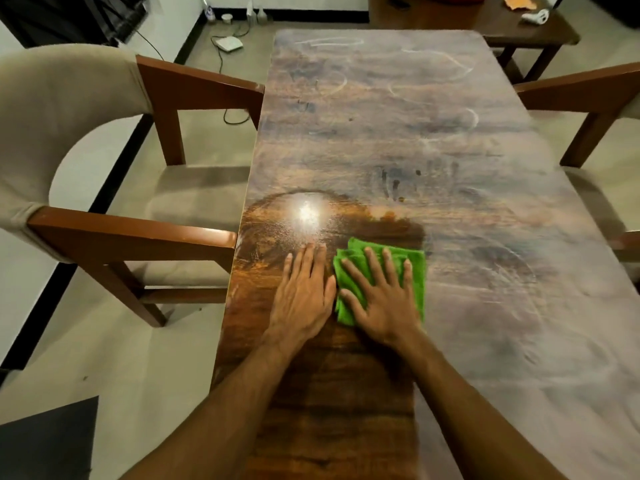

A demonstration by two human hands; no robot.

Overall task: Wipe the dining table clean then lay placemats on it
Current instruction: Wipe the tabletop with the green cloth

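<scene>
Dining table [398, 140] runs lengthwise away from the camera, wood grain top. Most of the surface is hazy grey with dusty film, swirl marks and a few dark spots near centre. A dark, glossy brown patch sits at the near left, roughly 7 to 9 o'clock of the tabletop, with a bright light glare [306, 213] on it.

Green cloth [414, 271] lies folded and flat on the table at the right edge of the glossy patch, where it meets the hazy film. Right hand [382, 303] is flat on top of the cloth, fingers spread wide, palm pressing down, not gripping. Left hand [304, 296] lies flat on the bare wood just beside the cloth at its 9 o'clock, fingers together and extended, holding nothing; its thumb side looks to touch the cloth edge. Both forearms are bare.

Armchair [104, 168] with beige back and brown wooden arms stands at the table's 9 o'clock, arms near the table edge. Second chair [588, 95] partly visible at 3 o'clock. Wooden bench [485, 19] beyond the far end at 12 o'clock, carrying an orange cloth [517, 1] and a white object [535, 16]. White box [227, 43] with cables on the floor at 11 o'clock.
</scene>
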